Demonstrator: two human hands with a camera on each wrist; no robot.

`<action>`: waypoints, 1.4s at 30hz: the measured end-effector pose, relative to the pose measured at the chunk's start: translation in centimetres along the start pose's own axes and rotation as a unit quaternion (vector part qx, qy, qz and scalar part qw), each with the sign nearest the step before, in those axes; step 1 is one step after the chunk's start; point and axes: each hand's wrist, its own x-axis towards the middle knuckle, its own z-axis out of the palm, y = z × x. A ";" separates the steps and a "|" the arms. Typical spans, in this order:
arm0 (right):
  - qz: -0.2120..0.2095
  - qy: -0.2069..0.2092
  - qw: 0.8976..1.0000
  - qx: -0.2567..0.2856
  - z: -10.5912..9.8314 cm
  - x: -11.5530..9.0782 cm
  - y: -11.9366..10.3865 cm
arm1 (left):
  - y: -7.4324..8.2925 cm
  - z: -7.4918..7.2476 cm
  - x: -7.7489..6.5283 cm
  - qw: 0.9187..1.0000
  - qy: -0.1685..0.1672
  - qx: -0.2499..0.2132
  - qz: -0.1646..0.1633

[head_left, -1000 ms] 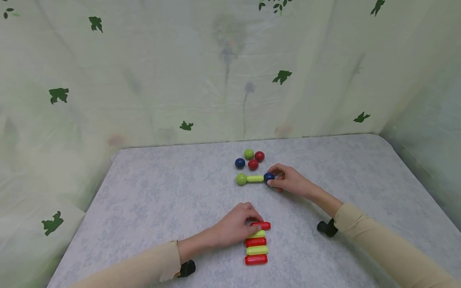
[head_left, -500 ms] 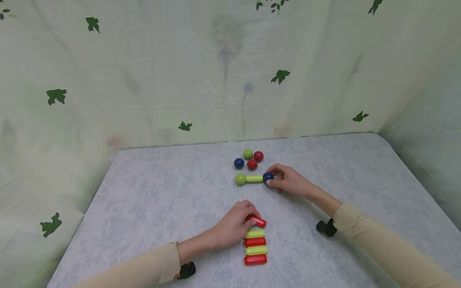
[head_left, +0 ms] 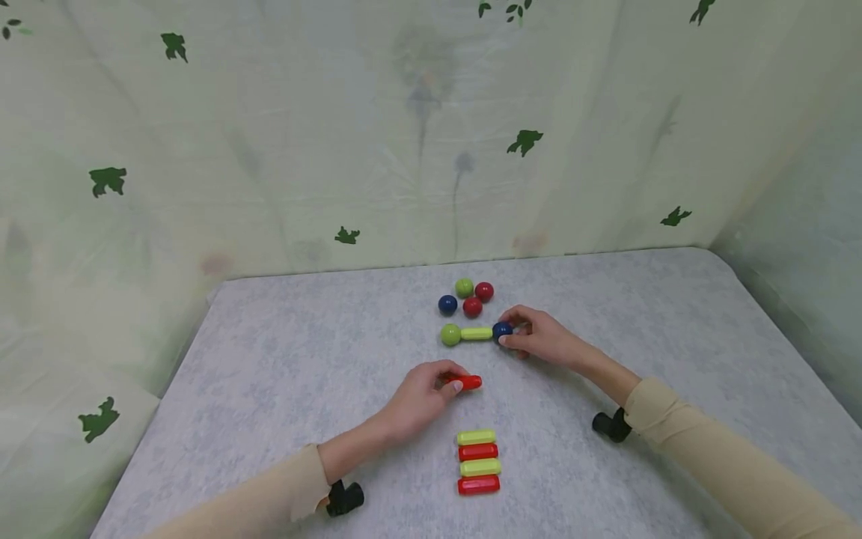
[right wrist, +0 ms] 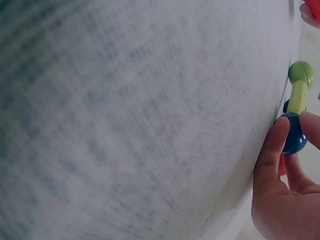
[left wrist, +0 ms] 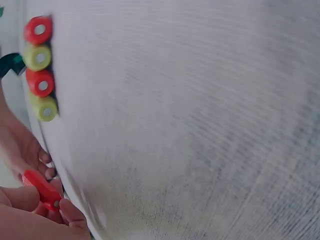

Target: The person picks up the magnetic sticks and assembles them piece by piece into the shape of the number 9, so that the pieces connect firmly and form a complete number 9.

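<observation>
My left hand (head_left: 419, 400) pinches a red rod (head_left: 470, 382) between thumb and fingers, in front of the joined piece; its left end is hidden by the fingers. In the left wrist view the red rod (left wrist: 42, 190) shows a small metal disc at its tip. My right hand (head_left: 545, 340) holds a blue ball (head_left: 501, 332) between thumb and fingertips. That ball meets one end of a yellow-green rod (head_left: 477, 334), whose other end meets a green ball (head_left: 451, 335). The right wrist view shows the same three-part line, with the blue ball (right wrist: 294, 134) nearest.
Behind the joined piece lie loose balls: a green one (head_left: 465, 287), a blue one (head_left: 447, 305) and two red ones, the nearer red ball (head_left: 473, 307) beside the blue. Toward the front, yellow-green and red rods (head_left: 479, 452) lie in a stacked row on the grey tabletop (head_left: 303, 359).
My left hand has lifted the farthest red rod off the row and carried it away from me, toward the joined piece. The right hand has stayed on the blue ball.
</observation>
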 end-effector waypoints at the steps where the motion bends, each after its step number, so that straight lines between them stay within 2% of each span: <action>1: -0.001 0.000 1.000 0.000 0.0 0.0 0.0 | -0.1 -0.2 0.2 1.000 0.011 -0.019 -0.007; 5: -0.004 -0.002 1.000 0.003 -0.1 0.0 0.0 | -0.2 -0.7 0.8 0.996 0.050 -0.065 -0.043; 9: 0.000 -0.002 1.000 0.005 0.0 0.0 0.0 | -0.3 -1.0 1.1 0.988 0.071 -0.102 -0.087; 12: -0.001 -0.004 1.000 0.007 0.0 0.1 0.0 | -0.3 -1.1 1.4 0.981 0.082 -0.129 -0.122; 15: -0.003 -0.006 1.000 0.007 0.0 0.1 0.0 | -0.3 -1.1 1.8 0.970 0.091 -0.170 -0.151; 18: -0.002 -0.006 1.000 0.005 -0.1 0.1 -0.1 | -0.3 -1.2 2.3 0.959 0.103 -0.212 -0.157; 21: 0.000 -0.007 1.000 0.003 -0.1 0.1 -0.2 | -0.2 -1.2 2.7 0.954 0.111 -0.229 -0.160; 23: 0.002 -0.007 1.000 0.003 0.0 0.2 -0.2 | -0.2 -1.2 2.9 0.952 0.112 -0.234 -0.165; 31: 0.006 -0.006 1.000 0.003 0.0 0.1 -0.2 | 0.0 -1.4 2.6 0.953 0.098 -0.243 -0.153; 42: 0.002 -0.007 1.000 0.009 0.0 0.1 -0.3 | 0.0 -1.7 2.0 0.957 0.080 -0.237 -0.146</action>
